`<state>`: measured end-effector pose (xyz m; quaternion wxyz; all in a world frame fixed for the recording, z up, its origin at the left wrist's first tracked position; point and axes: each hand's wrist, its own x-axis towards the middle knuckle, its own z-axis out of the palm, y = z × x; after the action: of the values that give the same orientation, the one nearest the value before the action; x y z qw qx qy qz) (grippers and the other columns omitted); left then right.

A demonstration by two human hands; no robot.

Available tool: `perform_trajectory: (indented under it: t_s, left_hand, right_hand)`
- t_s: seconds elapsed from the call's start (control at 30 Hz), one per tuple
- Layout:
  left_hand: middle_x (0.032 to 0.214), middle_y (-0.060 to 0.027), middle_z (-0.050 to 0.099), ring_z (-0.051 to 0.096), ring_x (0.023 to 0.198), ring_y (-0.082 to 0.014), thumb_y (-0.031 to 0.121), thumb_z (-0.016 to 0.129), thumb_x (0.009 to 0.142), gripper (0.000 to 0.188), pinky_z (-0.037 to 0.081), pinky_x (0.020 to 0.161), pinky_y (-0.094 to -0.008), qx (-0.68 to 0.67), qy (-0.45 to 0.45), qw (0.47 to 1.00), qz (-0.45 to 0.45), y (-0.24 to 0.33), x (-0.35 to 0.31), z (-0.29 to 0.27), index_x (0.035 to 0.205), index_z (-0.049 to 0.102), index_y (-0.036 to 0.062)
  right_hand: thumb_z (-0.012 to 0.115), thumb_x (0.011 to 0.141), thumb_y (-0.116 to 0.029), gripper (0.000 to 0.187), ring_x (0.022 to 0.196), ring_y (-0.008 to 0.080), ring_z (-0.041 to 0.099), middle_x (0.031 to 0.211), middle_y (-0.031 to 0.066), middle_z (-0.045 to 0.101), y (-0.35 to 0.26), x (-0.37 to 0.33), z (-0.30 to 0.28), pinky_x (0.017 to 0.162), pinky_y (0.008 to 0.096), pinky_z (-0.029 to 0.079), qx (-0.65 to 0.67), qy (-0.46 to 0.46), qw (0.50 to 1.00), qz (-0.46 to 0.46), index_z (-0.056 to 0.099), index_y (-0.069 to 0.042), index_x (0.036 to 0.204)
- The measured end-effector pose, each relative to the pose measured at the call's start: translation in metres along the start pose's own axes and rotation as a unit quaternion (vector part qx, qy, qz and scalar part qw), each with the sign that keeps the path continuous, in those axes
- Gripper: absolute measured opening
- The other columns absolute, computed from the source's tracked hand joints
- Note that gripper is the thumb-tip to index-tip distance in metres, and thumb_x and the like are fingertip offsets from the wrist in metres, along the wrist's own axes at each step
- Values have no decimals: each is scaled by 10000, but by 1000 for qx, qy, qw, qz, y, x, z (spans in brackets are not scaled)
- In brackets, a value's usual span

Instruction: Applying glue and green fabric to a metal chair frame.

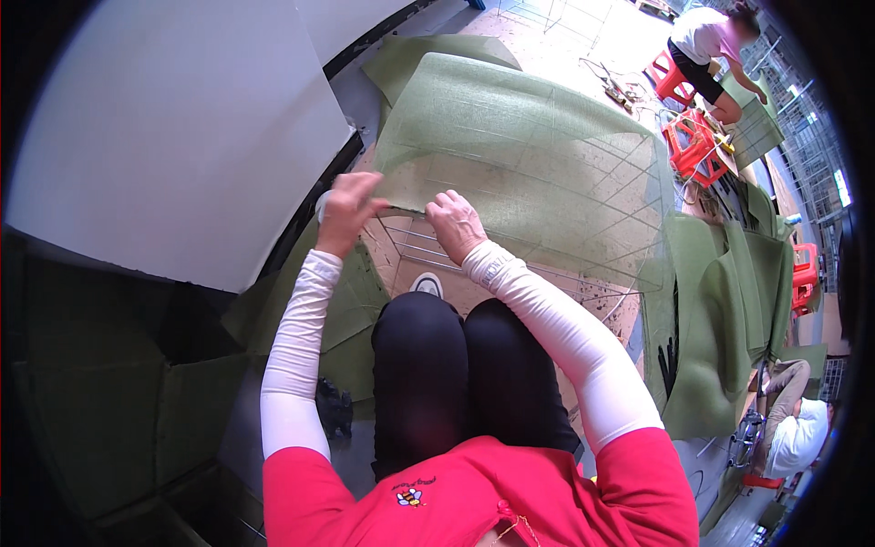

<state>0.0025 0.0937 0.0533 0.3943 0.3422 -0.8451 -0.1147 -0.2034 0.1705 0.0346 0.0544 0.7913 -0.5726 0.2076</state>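
A green mesh sheet [510,118] lies over a wire frame [424,246] in front of my knees; the frame's bars show through it. At the near edge of the sheet, close to the frame's corner, my right hand [454,223] has its fingers closed on the mesh edge against the wire. My left hand [346,214] is just to the left, beside the corner. Motion smears its fingers, so I cannot make out whether they hold anything.
A white panel [182,137] stands on the left. More green mesh [729,319] is piled at the right. Beyond are red stools [697,146], a co-worker [706,46] at the upper right and another person [793,433] at the lower right.
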Motion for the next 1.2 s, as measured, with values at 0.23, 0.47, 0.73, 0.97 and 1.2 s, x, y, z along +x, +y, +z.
perform_trajectory:
  t_s: [0.23,0.47,0.73,0.97,1.2]
  left_hand:
    - [966,-36,667,600,860,-81,123,707,830,434,487,765,-229,-363,-52,837,-406,-28,0,-3,1224,566,7]
    - [854,12,609,566,783,-56,16,696,799,340,471,737,-200,-398,-37,863,-309,-38,11,15,1124,606,-24]
    - [832,20,612,559,751,-51,36,693,817,298,467,706,-200,-410,6,850,-331,-38,4,24,1100,618,-19]
    - [835,8,633,571,757,-57,94,711,824,272,467,701,-207,-378,18,867,-324,-34,9,29,1065,637,-9]
    - [820,-61,643,602,717,-132,69,696,806,117,473,633,-246,-96,193,955,-204,-5,-15,14,917,684,35]
  right_hand:
    - [594,741,-93,25,862,245,561,801,92,573,1,0,0,779,336,477,15,2,1000,3,601,-71,734]
    - [666,752,-141,91,853,259,562,802,96,572,1,1,-5,767,354,480,49,-8,999,9,618,-64,746]
    - [685,761,-166,111,831,267,569,782,88,572,0,1,-5,745,376,476,48,-5,998,34,641,-64,762]
    - [694,755,-169,136,871,271,569,811,102,579,-2,1,-14,762,377,487,57,-11,998,33,627,-56,787]
    - [694,784,-172,211,911,269,606,942,109,643,27,-43,-59,773,367,499,132,81,985,74,668,-51,955]
